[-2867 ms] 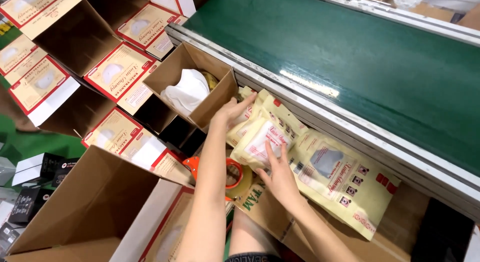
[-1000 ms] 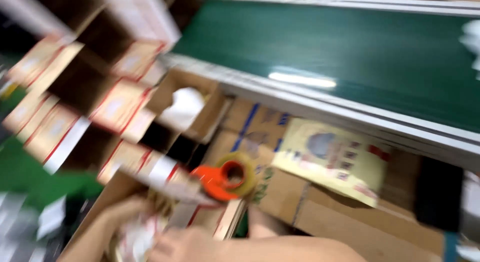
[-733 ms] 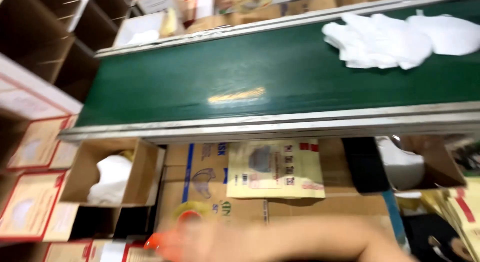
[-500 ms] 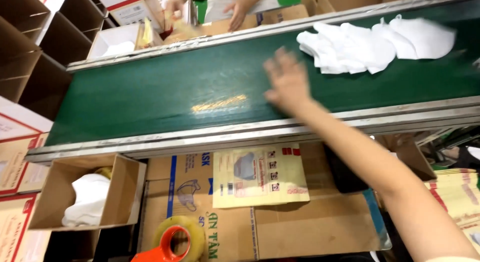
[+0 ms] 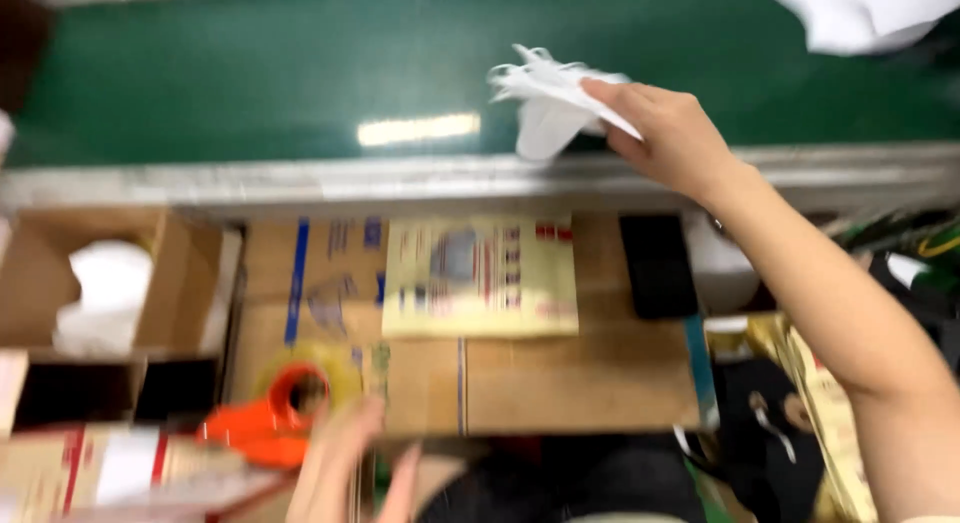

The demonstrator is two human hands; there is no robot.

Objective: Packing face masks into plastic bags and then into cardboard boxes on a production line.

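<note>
Two hands appear. The right hand (image 5: 672,133) pinches a small bunch of thin white fabric pieces (image 5: 548,101), apparently face masks, over the near edge of the green conveyor belt (image 5: 250,73). They look light, soft and floppy, best gripped across the stacked middle. The left hand (image 5: 352,461), blurred, hangs open beside the orange tape dispenser (image 5: 268,418) on the brown cardboard carton (image 5: 560,383).

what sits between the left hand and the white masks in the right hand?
Head view: the yellowish printed flat bag on the brown cardboard box, then the grey metal edge of the green conveyor belt; left hand, right hand, white masks.
</note>
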